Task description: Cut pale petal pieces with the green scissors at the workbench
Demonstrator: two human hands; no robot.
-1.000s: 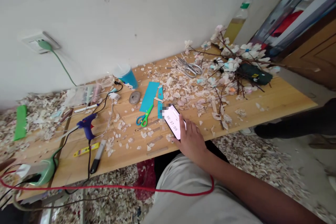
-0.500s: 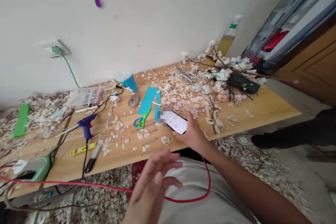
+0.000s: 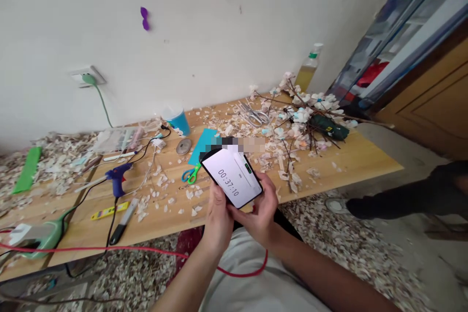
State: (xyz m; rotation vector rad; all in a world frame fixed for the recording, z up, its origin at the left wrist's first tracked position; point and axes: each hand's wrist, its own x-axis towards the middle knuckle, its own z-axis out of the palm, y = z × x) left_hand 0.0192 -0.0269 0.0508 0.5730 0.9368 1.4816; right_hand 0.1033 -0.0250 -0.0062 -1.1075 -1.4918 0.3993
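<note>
A smartphone (image 3: 234, 178) with a bright white screen reading 00:37:10 is tilted up above the table's front edge. My left hand (image 3: 219, 212) grips its lower left side, thumb along the edge. On the other side my right hand (image 3: 263, 209) is wrapped round the right end. Just beyond the phone lie green and blue scissors (image 3: 192, 174) and a strip of blue paper (image 3: 204, 142), partly covered by it. Part of the phone's top edge is blurred out.
Left on the wooden table (image 3: 360, 161) lie a blue glue gun (image 3: 117, 179), a yellow cutter (image 3: 109, 210) and a black-handled blade (image 3: 123, 222). Metal scissors (image 3: 256, 116), flowered branches (image 3: 303, 114) and a bottle (image 3: 307, 70) are farther back. A red cable (image 3: 146, 250) crosses in front.
The phone has been raised towards me and turned, its screen now larger in view. My left hand, open and apart from it before, now holds its left side.
</note>
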